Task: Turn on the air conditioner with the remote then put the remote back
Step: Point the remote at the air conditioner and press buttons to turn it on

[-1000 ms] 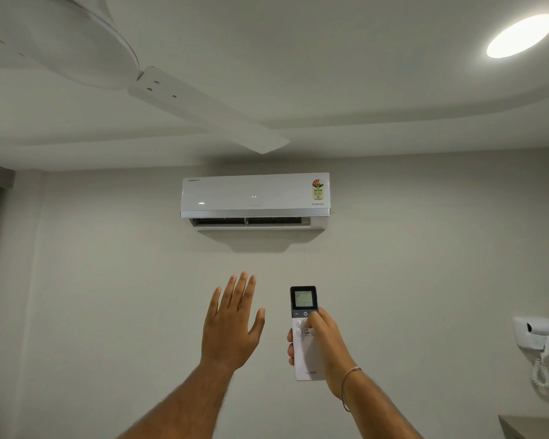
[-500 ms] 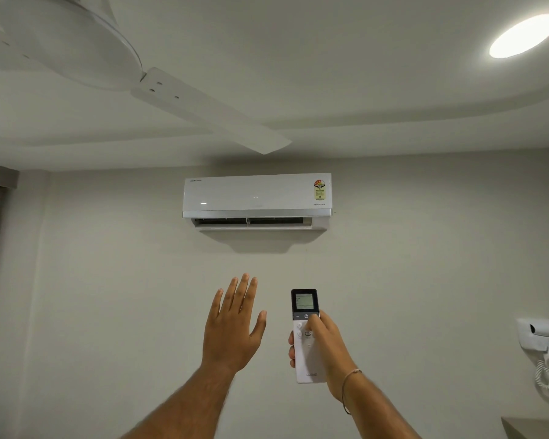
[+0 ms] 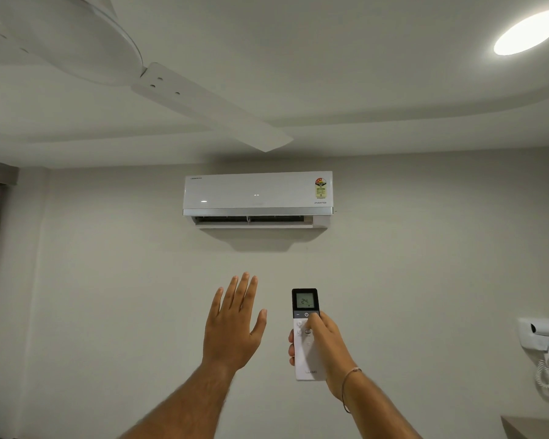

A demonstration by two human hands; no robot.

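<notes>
While right hand [image 3: 325, 346] grips remote [image 3: 305, 335], screen reads 24, air conditioner [image 3: 257, 193] flap open; left hand [image 3: 232, 327] spread, empty; return pending.

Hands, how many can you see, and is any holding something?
2. The left hand is raised open and empty; the right hand holds the remote below the air conditioner.

A white fan [image 3: 76, 49] hangs from the ceiling. A round light [image 3: 528, 36] glows far right of it. A dryer [image 3: 541, 339] sits on the wall well below the light.
</notes>
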